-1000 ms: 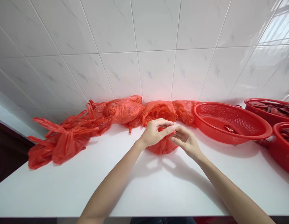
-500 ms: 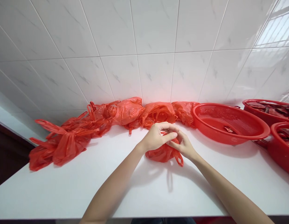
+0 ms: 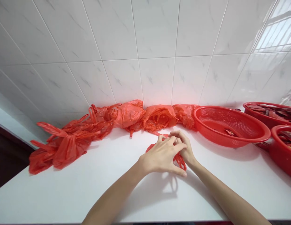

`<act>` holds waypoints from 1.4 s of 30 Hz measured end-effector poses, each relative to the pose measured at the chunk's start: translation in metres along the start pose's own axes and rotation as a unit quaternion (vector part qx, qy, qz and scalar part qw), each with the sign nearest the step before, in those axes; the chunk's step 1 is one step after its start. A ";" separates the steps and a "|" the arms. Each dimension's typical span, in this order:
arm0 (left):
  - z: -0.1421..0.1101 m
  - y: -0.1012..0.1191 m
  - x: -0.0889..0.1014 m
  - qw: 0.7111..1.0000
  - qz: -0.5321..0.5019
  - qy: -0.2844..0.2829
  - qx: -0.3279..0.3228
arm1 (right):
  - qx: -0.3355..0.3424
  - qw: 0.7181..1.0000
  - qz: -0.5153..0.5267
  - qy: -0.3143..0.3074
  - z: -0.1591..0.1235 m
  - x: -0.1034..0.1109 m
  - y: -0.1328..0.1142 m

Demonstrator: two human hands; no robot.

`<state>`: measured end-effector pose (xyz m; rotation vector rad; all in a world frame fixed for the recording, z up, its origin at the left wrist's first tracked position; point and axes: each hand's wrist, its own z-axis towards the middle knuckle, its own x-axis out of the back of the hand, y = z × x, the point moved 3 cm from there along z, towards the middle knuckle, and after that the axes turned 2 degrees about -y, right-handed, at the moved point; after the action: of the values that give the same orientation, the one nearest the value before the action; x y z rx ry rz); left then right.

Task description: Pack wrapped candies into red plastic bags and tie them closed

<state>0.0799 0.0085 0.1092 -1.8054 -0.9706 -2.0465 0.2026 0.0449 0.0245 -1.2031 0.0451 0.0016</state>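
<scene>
A small red plastic bag (image 3: pixel 179 159) lies on the white counter (image 3: pixel 94 187) in the middle, mostly hidden under my hands. My left hand (image 3: pixel 163 156) covers it from above, fingers curled over the bag and thumb stretched toward the right. My right hand (image 3: pixel 185 147) sits just behind and right of it, fingers bent and pinching the bag's handles. The two hands touch each other.
A row of tied red plastic bags (image 3: pixel 72 139) lies along the tiled wall (image 3: pixel 145 47) from the left to the middle. A red colander (image 3: pixel 230 126) stands to the right, with two more red basins (image 3: pixel 285 145) holding dark packets at the far right.
Both hands have come down toward me and pressed onto the small bag; the left hand now lies over it, and a loop of the handle sticks out at the right.
</scene>
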 end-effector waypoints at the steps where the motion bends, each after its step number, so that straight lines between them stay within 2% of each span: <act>1: 0.000 0.001 -0.001 1.000 0.016 0.007 0.001 | 0.001 1.000 -0.004 0.001 0.000 0.000 0.000; 6: 0.004 -0.013 -0.004 0.998 0.023 0.042 0.044 | 0.043 0.998 -0.036 -0.009 0.006 0.006 0.000; 11: 0.011 -0.027 -0.008 0.998 -0.011 0.061 0.031 | 0.091 0.992 -0.044 -0.077 0.012 0.009 -0.001; 14: 0.010 -0.023 -0.004 0.998 -0.029 0.062 0.011 | 0.092 0.991 -0.061 -0.081 0.011 0.008 -0.002; 17: 0.006 -0.013 -0.002 0.999 -0.046 0.029 0.007 | 0.079 0.994 -0.051 -0.061 0.010 0.009 -0.003; 20: 0.004 -0.003 -0.007 1.000 -0.014 0.014 -0.023 | 0.061 0.997 -0.019 -0.048 0.009 0.010 -0.002; 24: 0.012 0.000 -0.020 0.996 0.034 0.081 -0.028 | 0.042 0.998 0.008 -0.046 0.011 0.012 0.002; 27: 0.017 -0.008 -0.018 0.988 -0.048 0.141 -0.031 | 0.034 0.998 -0.012 -0.054 0.013 0.014 0.002; 30: 0.011 -0.022 0.008 0.948 -0.174 0.263 -0.038 | 0.021 0.998 -0.013 -0.049 0.015 0.018 0.000; 32: 0.000 -0.032 0.032 0.914 -0.203 0.350 -0.028 | 0.009 0.999 -0.007 -0.031 0.017 0.022 -0.002; 33: -0.006 -0.037 0.045 0.905 -0.202 0.374 -0.022 | 0.003 1.000 -0.004 -0.019 0.017 0.025 -0.003; 36: -0.020 -0.051 0.081 0.910 -0.169 0.379 0.000 | -0.014 1.000 0.001 0.011 0.018 0.031 -0.007; 38: -0.029 -0.063 0.107 0.912 -0.133 0.386 0.037 | -0.024 1.000 0.003 0.019 0.018 0.034 -0.009; 42: -0.046 -0.095 0.173 0.879 -0.063 0.449 0.148 | -0.035 0.999 -0.007 0.021 0.018 0.036 -0.011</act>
<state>-0.0471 0.0926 0.2433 -0.5044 -1.0067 -2.2588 0.2394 0.0569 0.0403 -1.2727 0.0732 -0.0341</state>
